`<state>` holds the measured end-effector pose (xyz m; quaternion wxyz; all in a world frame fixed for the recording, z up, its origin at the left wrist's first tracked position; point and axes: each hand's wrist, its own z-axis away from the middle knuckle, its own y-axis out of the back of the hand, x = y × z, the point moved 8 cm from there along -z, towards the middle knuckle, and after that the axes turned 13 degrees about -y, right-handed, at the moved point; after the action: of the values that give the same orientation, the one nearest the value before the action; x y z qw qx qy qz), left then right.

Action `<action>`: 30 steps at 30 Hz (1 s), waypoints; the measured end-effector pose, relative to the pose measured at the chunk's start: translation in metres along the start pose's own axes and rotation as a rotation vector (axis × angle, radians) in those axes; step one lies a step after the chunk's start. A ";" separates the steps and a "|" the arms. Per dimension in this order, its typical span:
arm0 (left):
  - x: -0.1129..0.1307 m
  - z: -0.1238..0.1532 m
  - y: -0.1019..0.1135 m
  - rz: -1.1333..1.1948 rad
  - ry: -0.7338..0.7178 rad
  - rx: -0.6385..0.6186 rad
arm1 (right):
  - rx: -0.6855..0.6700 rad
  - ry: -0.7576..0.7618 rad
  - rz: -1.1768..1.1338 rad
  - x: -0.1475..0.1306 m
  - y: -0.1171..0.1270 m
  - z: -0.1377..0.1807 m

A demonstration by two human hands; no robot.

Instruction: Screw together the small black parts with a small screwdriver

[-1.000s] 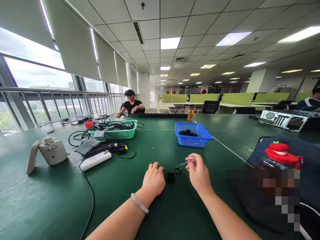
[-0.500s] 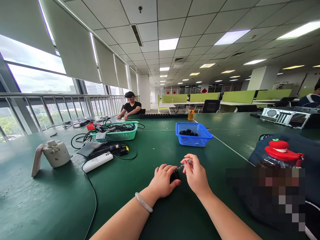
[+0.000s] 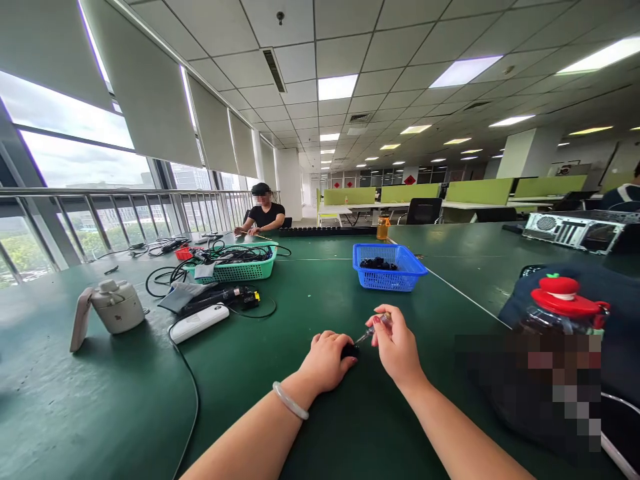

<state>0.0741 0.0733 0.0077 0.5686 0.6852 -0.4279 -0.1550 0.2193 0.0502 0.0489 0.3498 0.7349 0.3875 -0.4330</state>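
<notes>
Against the green tabletop my left hand (image 3: pixel 325 360) grips a small black part (image 3: pixel 351 351), whose kind I cannot make out because the fingers cover most of it. My right hand (image 3: pixel 397 347) is closed around a screwdriver (image 3: pixel 369 331) with a clear handle and a thin metal shaft. The shaft slants down to the left, and its tip is at or very near the black part. Beyond the hands stands a blue plastic basket (image 3: pixel 390 280) with several small black pieces (image 3: pixel 379 264) inside.
Left are a green basket (image 3: pixel 250 268) of tangled cables, a white power bank-like bar (image 3: pixel 200 323) and a beige cup (image 3: pixel 119 308). A red-lidded bottle (image 3: pixel 557 303) and a metal computer case (image 3: pixel 570 230) stand right. A person (image 3: pixel 265 212) sits at the far end.
My right hand has shifted slightly right and the screwdriver slants more. My left fingers have drawn closer around the black part, which stays on the table.
</notes>
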 end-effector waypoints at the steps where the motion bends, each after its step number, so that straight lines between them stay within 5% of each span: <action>1: -0.001 0.002 0.001 0.001 0.012 0.002 | 0.004 -0.006 -0.030 0.000 0.001 0.000; 9: -0.033 0.030 0.025 -0.039 0.133 -0.022 | 0.060 -0.084 -0.176 0.009 0.011 -0.003; 19: -0.169 0.120 0.106 -0.396 0.556 0.034 | 0.025 -0.098 -0.214 0.014 0.005 -0.004; 30: -0.208 0.138 0.122 -0.550 0.635 0.117 | 0.009 -0.084 -0.186 0.011 0.001 -0.001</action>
<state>-0.1940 0.1441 0.0195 0.5700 0.8186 -0.0410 -0.0576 0.2247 0.0538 0.0395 0.3209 0.6783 0.4371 -0.4959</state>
